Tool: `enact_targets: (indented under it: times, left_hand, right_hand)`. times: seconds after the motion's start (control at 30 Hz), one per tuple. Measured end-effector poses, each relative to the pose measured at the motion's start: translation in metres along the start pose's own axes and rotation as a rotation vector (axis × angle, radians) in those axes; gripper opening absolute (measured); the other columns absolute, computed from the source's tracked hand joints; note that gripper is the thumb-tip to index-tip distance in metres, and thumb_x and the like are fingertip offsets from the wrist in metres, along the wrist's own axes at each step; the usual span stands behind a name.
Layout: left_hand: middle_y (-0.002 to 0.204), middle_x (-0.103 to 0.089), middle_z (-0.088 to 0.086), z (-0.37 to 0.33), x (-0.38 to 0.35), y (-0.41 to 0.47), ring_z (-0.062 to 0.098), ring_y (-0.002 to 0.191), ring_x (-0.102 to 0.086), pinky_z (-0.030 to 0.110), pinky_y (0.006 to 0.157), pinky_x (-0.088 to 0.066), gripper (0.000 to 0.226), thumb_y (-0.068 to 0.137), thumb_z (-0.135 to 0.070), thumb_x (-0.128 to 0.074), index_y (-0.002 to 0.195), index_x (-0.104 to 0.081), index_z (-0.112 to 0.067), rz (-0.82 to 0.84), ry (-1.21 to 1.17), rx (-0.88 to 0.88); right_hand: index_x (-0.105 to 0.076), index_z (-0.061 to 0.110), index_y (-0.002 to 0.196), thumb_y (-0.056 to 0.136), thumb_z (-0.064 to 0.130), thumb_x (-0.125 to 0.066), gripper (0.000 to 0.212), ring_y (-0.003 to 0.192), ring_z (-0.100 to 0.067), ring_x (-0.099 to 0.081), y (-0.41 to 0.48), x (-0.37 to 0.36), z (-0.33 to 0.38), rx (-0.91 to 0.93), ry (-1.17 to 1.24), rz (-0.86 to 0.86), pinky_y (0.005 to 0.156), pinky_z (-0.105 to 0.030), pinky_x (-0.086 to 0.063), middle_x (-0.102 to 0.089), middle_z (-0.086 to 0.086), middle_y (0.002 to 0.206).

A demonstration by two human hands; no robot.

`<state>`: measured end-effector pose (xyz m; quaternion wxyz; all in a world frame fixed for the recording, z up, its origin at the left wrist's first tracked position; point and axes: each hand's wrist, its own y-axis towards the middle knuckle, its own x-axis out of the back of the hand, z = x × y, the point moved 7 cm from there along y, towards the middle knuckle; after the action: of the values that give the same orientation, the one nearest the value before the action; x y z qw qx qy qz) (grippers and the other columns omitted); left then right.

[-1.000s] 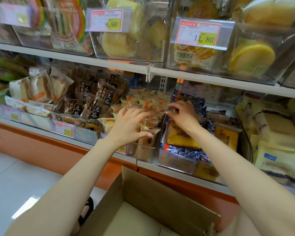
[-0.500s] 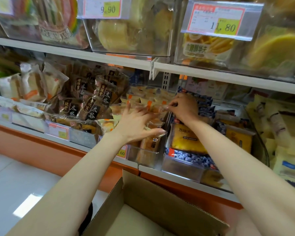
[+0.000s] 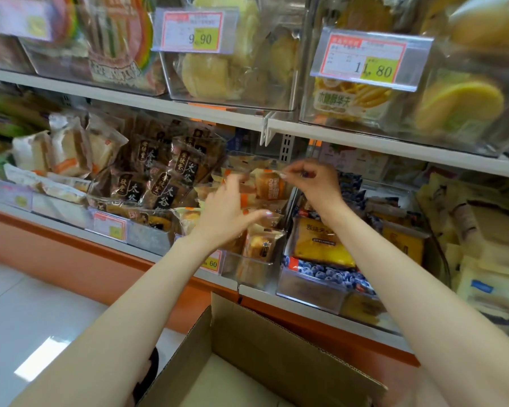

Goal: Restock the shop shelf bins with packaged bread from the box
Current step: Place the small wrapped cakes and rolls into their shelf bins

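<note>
**Right hand pinches packet over middle bin, left hand open beside it**

Shelving (image 3: 394,145) fills the view, two tiers of clear bins full of wrapped bakery goods. The cardboard box (image 3: 265,339) sits below the lower tier, flaps up, between the two forearms. What it holds cannot be told from here.

The target clear bin (image 3: 247,270) is in the middle of the lower tier. It stands between the dark-wrapped packets (image 3: 159,183) on the left and the blueberry-print packets (image 3: 323,271) on the right, and already holds several small loaves.

Right hand (image 3: 315,183) is up over the back part of that bin. Its fingertips (image 3: 288,173) pinch the clear top seal of one bread packet (image 3: 272,188).

The packet hangs down and to the left from the pinch. Its long axis is roughly upright, tilted a little, with the orange label facing the camera. It is above the stock in the bin, not yet seated.

Left hand (image 3: 227,215) is lower and just left of the packet, nearer the bin front. Its fingers are straight and spread and grasp nothing. It is motion-blurred, so contact with the packet cannot be told.

Judgement: placing step. The packet likely needs to drop straight down into the row, and the left hand is the nearer one to steady it or part the stock.
</note>
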<state>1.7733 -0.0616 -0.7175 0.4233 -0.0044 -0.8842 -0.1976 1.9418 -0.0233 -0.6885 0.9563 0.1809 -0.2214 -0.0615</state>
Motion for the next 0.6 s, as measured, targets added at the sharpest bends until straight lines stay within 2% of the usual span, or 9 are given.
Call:
enact_targets:
  times: [0.07,0.1,0.17,0.23,0.33,0.43,0.5,0.6]
  left_hand:
    - [0.134,-0.046,0.010,0.003,0.018,-0.002,0.023,0.122,-0.045,0.031,0.101,-0.036,0.076,0.076,-0.037,-0.074,0.134,-0.035,-0.008,-0.189,-0.090,-0.004]
    - [0.132,-0.047,0.010,0.002,0.025,-0.003,0.023,0.120,-0.046,0.033,0.101,-0.037,0.075,0.075,-0.034,-0.075,0.134,-0.037,-0.008,-0.250,-0.071,-0.041]
    - [0.126,-0.052,0.007,-0.001,0.028,-0.006,0.024,0.115,-0.048,0.041,0.098,-0.040,0.068,0.074,-0.035,-0.076,0.131,-0.046,-0.013,-0.287,0.036,-0.113]
    - [0.118,-0.059,0.001,-0.005,0.024,-0.012,0.022,0.109,-0.051,0.039,0.091,-0.035,0.056,0.074,-0.038,-0.074,0.123,-0.055,-0.020,-0.286,0.168,-0.158]
    - [0.101,-0.067,-0.004,-0.011,0.021,-0.023,0.022,0.097,-0.057,0.034,0.079,-0.027,0.035,0.076,-0.039,-0.071,0.107,-0.064,-0.024,-0.350,0.272,-0.188]
    - [0.091,-0.067,-0.006,-0.008,0.023,-0.028,0.021,0.092,-0.057,0.033,0.076,-0.023,0.023,0.078,-0.035,-0.069,0.098,-0.066,-0.025,-0.386,0.270,-0.140]
    - [0.088,-0.064,-0.008,-0.001,0.027,-0.028,0.018,0.091,-0.054,0.031,0.076,-0.022,0.020,0.080,-0.036,-0.068,0.097,-0.065,-0.026,-0.375,0.206,-0.074]
    - [0.084,-0.057,-0.011,0.013,0.032,-0.028,0.013,0.087,-0.050,0.032,0.079,-0.032,0.019,0.082,-0.039,-0.066,0.094,-0.064,-0.024,-0.331,0.033,0.051]
  right_hand:
    - [-0.068,0.020,0.079,0.082,0.014,-0.071,0.007,0.098,-0.008,-0.055,-0.010,0.000,0.006,0.014,0.030,0.026,0.082,-0.011,-0.037,-0.063,0.001,0.101]
    - [-0.069,0.020,0.079,0.081,0.015,-0.072,0.007,0.098,-0.008,-0.054,-0.015,-0.001,0.010,0.039,0.027,0.037,0.080,-0.007,-0.036,-0.062,0.002,0.100]
    - [-0.070,0.020,0.078,0.080,0.016,-0.074,0.006,0.098,-0.005,-0.053,-0.026,-0.005,0.018,0.110,0.013,0.058,0.078,0.000,-0.033,-0.060,0.006,0.097]
    - [-0.070,0.020,0.077,0.078,0.016,-0.075,0.007,0.097,-0.001,-0.051,-0.037,-0.010,0.025,0.159,0.015,0.098,0.077,0.001,-0.033,-0.058,0.009,0.097]
    - [-0.073,0.018,0.081,0.079,0.016,-0.075,0.004,0.098,-0.004,-0.053,-0.052,-0.020,0.033,0.242,-0.018,0.194,0.081,-0.008,-0.043,-0.059,0.007,0.100]
    - [-0.071,0.022,0.101,0.080,0.014,-0.074,0.023,0.102,-0.003,-0.056,-0.059,-0.020,0.036,0.296,-0.043,0.228,0.086,-0.009,-0.042,-0.063,0.005,0.106]
    - [-0.064,0.030,0.114,0.080,0.011,-0.072,0.039,0.107,-0.002,-0.055,-0.056,-0.013,0.030,0.238,-0.049,0.199,0.088,-0.008,-0.039,-0.063,0.009,0.111]
    - [-0.058,0.033,0.118,0.081,0.010,-0.070,0.045,0.112,-0.008,-0.054,-0.048,-0.003,0.011,0.108,-0.084,0.121,0.096,-0.024,-0.043,-0.062,0.009,0.113]
